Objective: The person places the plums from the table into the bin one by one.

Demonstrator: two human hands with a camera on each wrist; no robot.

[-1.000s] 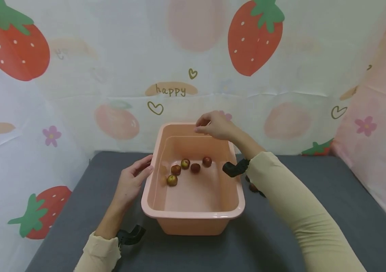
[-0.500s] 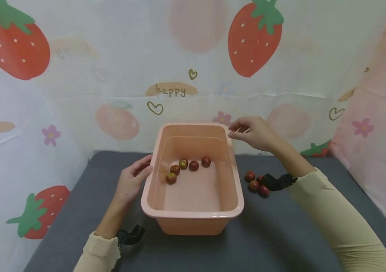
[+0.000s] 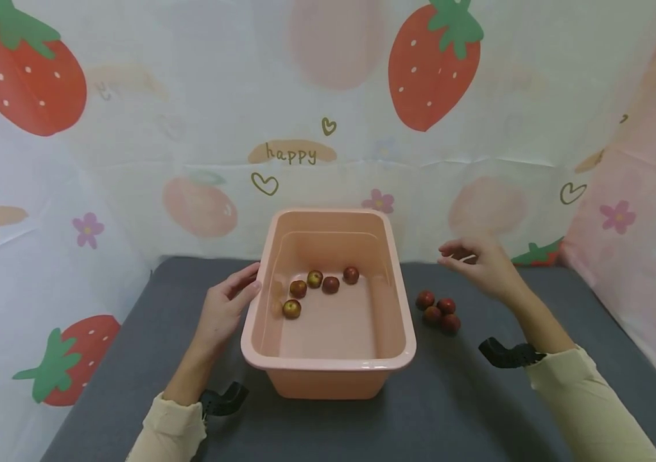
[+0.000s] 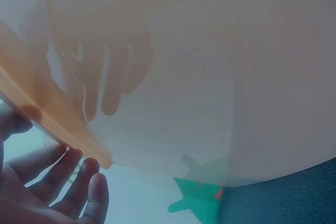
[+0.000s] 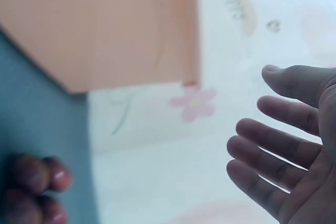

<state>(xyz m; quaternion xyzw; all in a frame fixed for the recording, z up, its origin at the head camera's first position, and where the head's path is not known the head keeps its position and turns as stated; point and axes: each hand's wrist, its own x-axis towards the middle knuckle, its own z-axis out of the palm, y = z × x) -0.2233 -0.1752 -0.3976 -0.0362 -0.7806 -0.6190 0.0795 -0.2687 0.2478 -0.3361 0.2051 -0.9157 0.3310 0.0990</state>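
A peach-coloured plastic basin [image 3: 328,365] stands on the dark table. Several small round fruits that look like jujubes [image 3: 330,285], red-brown and some yellow-green, lie on its bottom toward the far left. My left hand [image 3: 223,312] touches the basin's left rim with relaxed fingers; in the left wrist view its fingertips [image 4: 90,165] lie right along the rim. To the basin's right, my right hand [image 3: 481,266] hangs above the table with loosely bent fingers and nothing in them. Just left of and below it in the head view lies a cluster of red jujubes [image 3: 450,324].
The dark grey cloth [image 3: 328,430] covers the table. Behind and at both sides hangs a pale curtain [image 3: 328,186] printed with strawberries, peaches and hearts. A black wrist mount [image 3: 507,354] sits on my right wrist and a second mount [image 3: 224,399] on my left.
My right hand has moved from over the basin's far end to the right, past the rim, and down toward the jujube cluster, uncovering it. My left hand stays at the rim.
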